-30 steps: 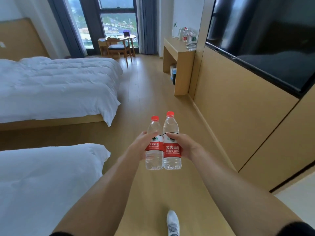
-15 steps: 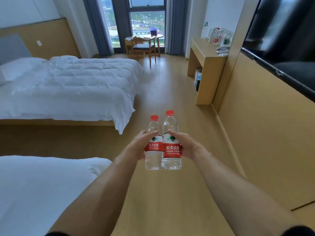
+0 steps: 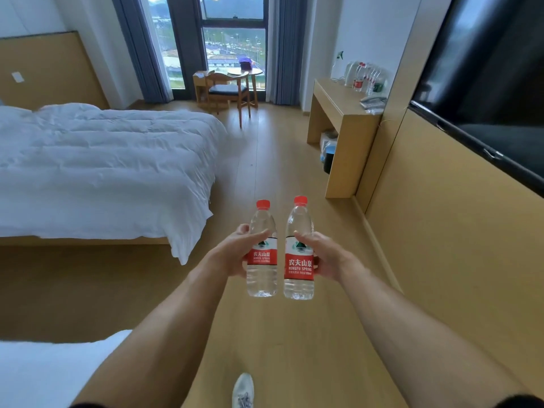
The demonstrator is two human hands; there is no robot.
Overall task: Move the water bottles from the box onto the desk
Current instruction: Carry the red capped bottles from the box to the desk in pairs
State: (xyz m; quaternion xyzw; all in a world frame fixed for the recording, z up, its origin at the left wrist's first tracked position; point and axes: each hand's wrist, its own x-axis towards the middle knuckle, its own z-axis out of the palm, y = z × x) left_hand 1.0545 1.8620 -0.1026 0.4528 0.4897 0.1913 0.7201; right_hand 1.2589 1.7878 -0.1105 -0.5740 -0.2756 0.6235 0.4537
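Since the earlier frames the desk (image 3: 338,104) has drawn nearer and larger, and the two carried bottles, which sat side by side touching, now show a narrow gap between them.

Head view: the left hand (image 3: 235,254) grips the left water bottle (image 3: 262,278) around its red label, thumb across the front; the right hand (image 3: 326,257) grips the right water bottle (image 3: 298,278) the same way. Both bottles stand upright, red caps up, in the air over the pale wooden floor (image 3: 265,160). Ahead at right the wooden desk stands against the wall, with a row of bottles (image 3: 365,76) at its far end and a telephone (image 3: 372,101) nearer. A white bed (image 3: 103,166) fills the left; a chair (image 3: 226,92) and small round table (image 3: 247,72) stand by the window (image 3: 232,45). A dark screen (image 3: 485,83) hangs on the right wall. A white shoe (image 3: 243,390) shows below.
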